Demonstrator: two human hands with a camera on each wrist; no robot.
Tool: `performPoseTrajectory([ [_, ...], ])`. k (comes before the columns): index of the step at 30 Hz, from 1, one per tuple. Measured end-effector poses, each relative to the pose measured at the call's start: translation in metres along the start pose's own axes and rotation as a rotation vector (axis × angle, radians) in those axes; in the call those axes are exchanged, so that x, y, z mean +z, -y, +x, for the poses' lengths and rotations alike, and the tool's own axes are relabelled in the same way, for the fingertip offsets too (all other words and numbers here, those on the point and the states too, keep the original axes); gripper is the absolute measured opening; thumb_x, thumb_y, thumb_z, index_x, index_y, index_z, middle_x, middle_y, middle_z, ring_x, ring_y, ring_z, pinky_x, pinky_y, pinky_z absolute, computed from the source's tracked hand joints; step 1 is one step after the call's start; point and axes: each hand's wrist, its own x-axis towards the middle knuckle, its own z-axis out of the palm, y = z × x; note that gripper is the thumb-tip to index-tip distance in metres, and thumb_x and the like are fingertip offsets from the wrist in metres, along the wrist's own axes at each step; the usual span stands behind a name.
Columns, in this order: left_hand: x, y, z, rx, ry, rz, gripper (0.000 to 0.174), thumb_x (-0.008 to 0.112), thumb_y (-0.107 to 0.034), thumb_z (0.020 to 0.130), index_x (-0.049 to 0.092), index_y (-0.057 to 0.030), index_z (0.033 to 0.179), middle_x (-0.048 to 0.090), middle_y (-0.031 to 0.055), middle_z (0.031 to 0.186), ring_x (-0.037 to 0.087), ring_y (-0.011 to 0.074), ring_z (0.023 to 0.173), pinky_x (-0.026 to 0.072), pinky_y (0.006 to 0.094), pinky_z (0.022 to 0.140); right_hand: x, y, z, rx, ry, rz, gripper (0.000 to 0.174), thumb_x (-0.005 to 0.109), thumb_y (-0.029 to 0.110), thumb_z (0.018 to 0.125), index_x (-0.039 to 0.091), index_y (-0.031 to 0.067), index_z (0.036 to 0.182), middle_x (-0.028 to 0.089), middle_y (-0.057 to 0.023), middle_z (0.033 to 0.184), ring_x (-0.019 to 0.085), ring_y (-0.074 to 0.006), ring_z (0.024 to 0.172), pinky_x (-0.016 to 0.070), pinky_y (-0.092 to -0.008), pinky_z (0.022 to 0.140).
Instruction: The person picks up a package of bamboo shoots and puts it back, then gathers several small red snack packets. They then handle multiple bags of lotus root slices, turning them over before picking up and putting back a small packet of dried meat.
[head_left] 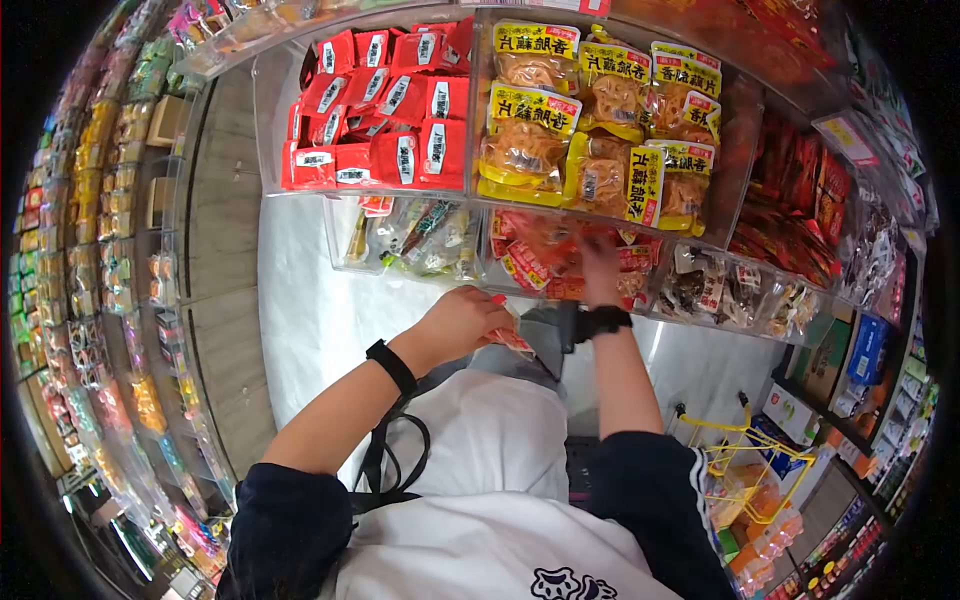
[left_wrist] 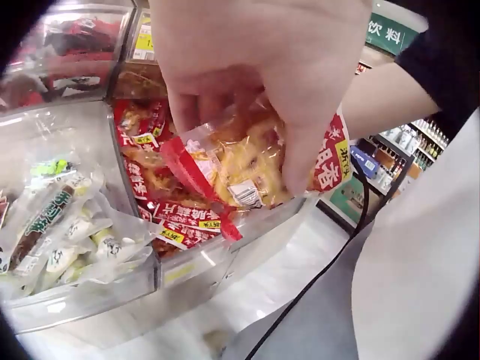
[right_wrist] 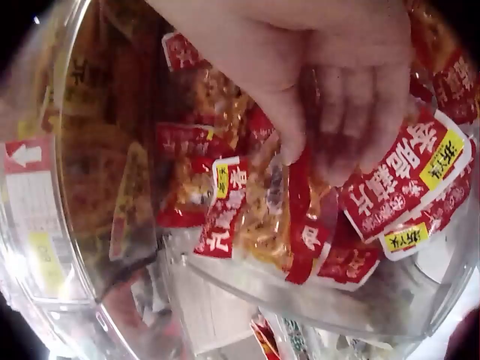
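Note:
My left hand (head_left: 462, 322) grips a clear snack packet (left_wrist: 244, 161) with red ends and pale orange slices inside, held in front of my body near the lower bins. Thumb and fingers pinch it from above in the left wrist view. My right hand (head_left: 601, 268) reaches down into the lower bin of red snack packets (head_left: 525, 265). There, in the right wrist view, its thumb and curled fingers pinch a red-edged snack packet (right_wrist: 264, 214) among the others. Part of that packet is hidden under the fingers.
Above are bins of small red packets (head_left: 400, 95) and yellow packets (head_left: 530, 130). A bin of clear-wrapped snacks (head_left: 425, 235) adjoins on the left, and dark snacks (head_left: 715, 285) on the right. A yellow wire basket (head_left: 750, 460) stands at lower right; tall shelves (head_left: 100, 250) line the left.

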Motion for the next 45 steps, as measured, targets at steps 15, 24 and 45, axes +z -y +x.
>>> performPoseTrajectory([
  [15,-0.005,-0.006,0.006,0.182,-0.194,0.097,0.044,0.075,-0.015,0.061,0.062,-0.0111,0.102,0.052,0.0115,0.117,0.048,0.0309,0.108,0.0425,0.0401,0.089,-0.038,0.048,-0.104,-0.285,0.284,-0.519,0.016,0.056,0.01,0.085,0.057,0.0026,0.099,0.062,-0.0139,0.084,0.062,-0.025,0.075,0.048,-0.0345,0.066],
  [24,-0.005,0.007,-0.005,-0.041,0.217,-0.018,0.044,0.074,-0.027,0.06,0.063,-0.0121,0.1,0.059,0.0096,0.102,0.057,0.0289,0.093,0.0462,0.0384,0.079,0.01,0.004,-0.095,-0.096,0.427,-0.212,0.015,0.057,0.011,0.082,0.062,0.0009,0.092,0.065,-0.0161,0.081,0.063,-0.0301,0.077,0.0484,-0.0361,0.066],
  [45,-0.054,0.09,-0.018,-0.575,0.058,-1.277,0.053,0.066,-0.01,0.078,0.042,0.0002,0.124,0.056,0.0088,0.117,0.055,0.0208,0.107,0.044,0.0348,0.093,0.025,-0.016,-0.135,0.11,-0.205,0.279,0.018,0.064,0.008,0.077,0.053,0.0016,0.089,0.052,-0.0028,0.061,0.049,-0.0123,0.043,0.0362,-0.0251,0.038],
])
